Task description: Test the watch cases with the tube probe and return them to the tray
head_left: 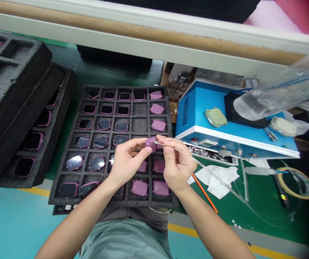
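Observation:
My left hand (127,158) pinches a small purple watch case (151,143) between thumb and fingers, above the foam tray. In my right hand (178,162) is a thin pen-like tool (168,145), whose pale tip touches or nearly touches the case. A clear flexible tube (219,183) trails from this tool toward the right of the bench. Under both hands lies the dark grey foam tray (140,125), divided into square cells. Many cells hold purple watches (100,142) with dark screens up; purple cases in the right-hand columns (158,125) lie screen down.
Stacked foam trays (39,68) rise at the left. A blue machine box (189,115) stands at the right, carrying a green watch case (216,117) and a clear cylinder (273,97). Near it lie white tissue (219,180), an orange stick (205,194) and a tape roll (280,182).

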`<state>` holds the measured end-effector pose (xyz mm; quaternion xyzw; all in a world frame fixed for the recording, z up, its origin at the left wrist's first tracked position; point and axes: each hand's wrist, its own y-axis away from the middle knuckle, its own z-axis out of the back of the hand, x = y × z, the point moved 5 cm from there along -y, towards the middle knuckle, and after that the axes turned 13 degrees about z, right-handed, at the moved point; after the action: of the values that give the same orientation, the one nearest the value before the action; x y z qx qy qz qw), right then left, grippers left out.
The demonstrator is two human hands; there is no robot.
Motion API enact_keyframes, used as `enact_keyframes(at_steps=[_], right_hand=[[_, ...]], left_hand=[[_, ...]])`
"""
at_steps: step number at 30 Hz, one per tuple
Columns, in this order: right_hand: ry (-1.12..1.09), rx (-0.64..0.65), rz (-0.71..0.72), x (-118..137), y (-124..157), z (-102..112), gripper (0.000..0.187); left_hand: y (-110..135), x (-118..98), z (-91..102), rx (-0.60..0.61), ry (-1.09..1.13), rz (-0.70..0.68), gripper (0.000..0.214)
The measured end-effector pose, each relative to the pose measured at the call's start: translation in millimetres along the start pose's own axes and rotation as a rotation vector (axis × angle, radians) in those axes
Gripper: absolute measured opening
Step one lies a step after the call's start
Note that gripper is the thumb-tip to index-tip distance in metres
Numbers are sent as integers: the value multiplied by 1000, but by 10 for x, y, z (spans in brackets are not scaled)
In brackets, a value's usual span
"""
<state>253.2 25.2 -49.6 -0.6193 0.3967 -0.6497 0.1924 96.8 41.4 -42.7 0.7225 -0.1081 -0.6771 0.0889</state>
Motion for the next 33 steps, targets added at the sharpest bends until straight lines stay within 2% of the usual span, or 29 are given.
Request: enact_keyframes(at_steps=[9, 18, 33], right_hand=[[-24, 13, 3, -16, -23, -17, 15], [-14, 28, 14, -26, -84, -36, 14], [-26, 32, 10, -49, -84, -34, 14]], left_hand=[[-14, -27, 26, -19, -46, -27, 29], [-55, -38, 56, -41, -80, -22, 43], [-74, -25, 58, -40, -99, -29, 43]])
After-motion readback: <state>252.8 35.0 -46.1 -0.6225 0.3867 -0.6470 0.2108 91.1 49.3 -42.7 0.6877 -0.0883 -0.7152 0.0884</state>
